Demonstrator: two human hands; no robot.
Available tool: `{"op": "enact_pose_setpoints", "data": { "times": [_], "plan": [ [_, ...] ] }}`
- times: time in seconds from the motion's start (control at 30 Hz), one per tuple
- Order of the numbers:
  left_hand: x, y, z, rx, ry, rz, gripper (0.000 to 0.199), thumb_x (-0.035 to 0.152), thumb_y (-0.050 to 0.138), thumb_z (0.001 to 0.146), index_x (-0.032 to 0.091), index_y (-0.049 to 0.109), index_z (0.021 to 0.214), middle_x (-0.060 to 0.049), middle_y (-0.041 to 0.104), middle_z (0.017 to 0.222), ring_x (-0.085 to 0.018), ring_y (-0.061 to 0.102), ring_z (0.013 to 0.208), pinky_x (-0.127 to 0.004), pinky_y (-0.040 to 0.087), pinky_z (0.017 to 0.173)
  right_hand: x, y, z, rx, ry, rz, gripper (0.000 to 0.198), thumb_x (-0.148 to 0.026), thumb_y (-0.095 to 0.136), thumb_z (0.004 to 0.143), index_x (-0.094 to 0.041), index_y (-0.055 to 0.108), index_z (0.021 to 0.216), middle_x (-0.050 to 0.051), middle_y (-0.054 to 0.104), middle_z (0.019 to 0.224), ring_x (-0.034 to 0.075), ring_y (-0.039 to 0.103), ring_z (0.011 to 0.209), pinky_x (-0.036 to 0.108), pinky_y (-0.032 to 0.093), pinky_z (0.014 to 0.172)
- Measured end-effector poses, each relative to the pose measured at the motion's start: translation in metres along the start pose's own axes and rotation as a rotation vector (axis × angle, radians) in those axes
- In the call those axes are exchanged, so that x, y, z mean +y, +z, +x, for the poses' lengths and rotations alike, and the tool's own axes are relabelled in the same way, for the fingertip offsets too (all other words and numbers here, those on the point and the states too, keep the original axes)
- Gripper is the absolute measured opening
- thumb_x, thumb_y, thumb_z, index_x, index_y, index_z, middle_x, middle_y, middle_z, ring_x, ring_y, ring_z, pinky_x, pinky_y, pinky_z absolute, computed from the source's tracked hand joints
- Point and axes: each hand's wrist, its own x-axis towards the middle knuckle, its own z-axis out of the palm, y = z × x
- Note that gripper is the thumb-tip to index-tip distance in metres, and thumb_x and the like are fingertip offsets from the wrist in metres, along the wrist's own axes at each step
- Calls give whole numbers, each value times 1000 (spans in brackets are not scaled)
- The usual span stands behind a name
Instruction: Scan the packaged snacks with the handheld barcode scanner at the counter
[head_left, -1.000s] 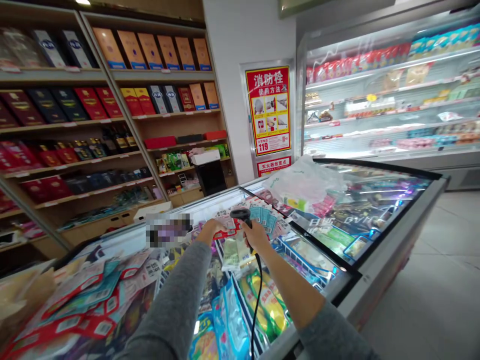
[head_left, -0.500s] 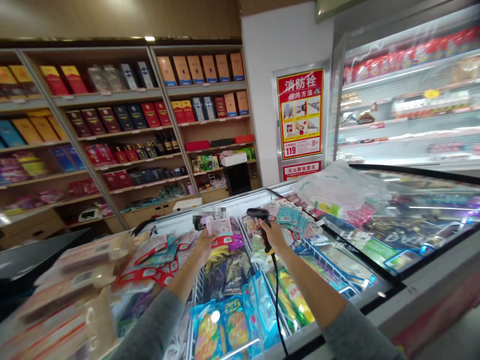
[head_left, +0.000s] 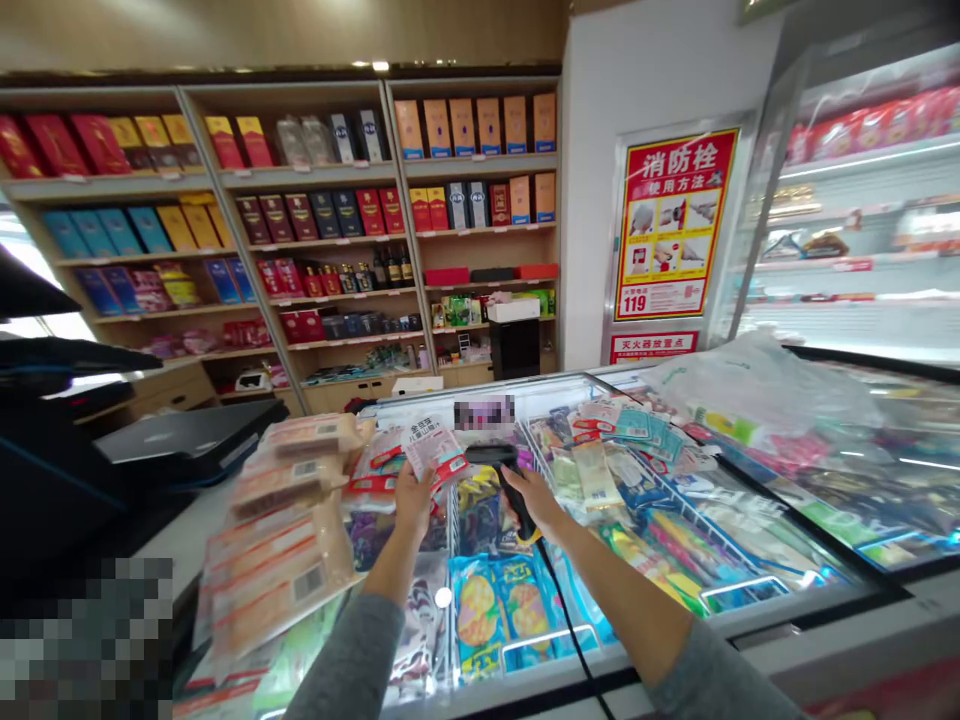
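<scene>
My left hand [head_left: 412,503] grips a white and red snack packet [head_left: 433,448] by its lower edge, printed side towards me. In my right hand [head_left: 538,500] is a black barcode scanner [head_left: 491,455], the fingers wrapped round its handle. Its head points left, close beside the packet. A black cable [head_left: 564,610] hangs from the handle down towards me. Both hands are over a chest freezer with a glass top [head_left: 814,545]. Below them lie blue ice-cream packs [head_left: 506,610] in a wire basket.
Flat packs in clear plastic [head_left: 300,520] are stacked on the left. Red and teal packets [head_left: 637,425] and a white plastic bag [head_left: 750,375] lie on the freezer. Boxed goods fill the shelves [head_left: 480,170] behind; dark equipment [head_left: 60,400] stands far left.
The view has swung left. The scanner has come nearer the packet, its head now beside it. Both hands keep hold of their things.
</scene>
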Motion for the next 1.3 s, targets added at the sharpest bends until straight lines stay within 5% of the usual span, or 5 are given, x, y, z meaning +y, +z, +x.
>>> {"op": "enact_pose_setpoints", "data": {
  "times": [0.3, 1.3],
  "plan": [
    [-4, -2, -4, -43, -49, -127, 66, 52, 90, 58, 15, 67, 108, -13, 77, 101, -32, 74, 100, -51, 59, 92, 3, -10, -20, -120, 23, -64, 59, -74, 74, 68, -22, 51, 83, -6, 57, 55, 9, 45, 36, 23, 33, 36],
    [-12, -6, 3, -21, -3, 1, 67, 55, 90, 57, 16, 70, 107, -13, 78, 101, -33, 71, 105, -52, 52, 100, -2, -10, -19, -92, -22, -184, 58, -75, 73, 67, -24, 47, 75, -7, 53, 50, 9, 42, 33, 23, 31, 33]
  ]
}}
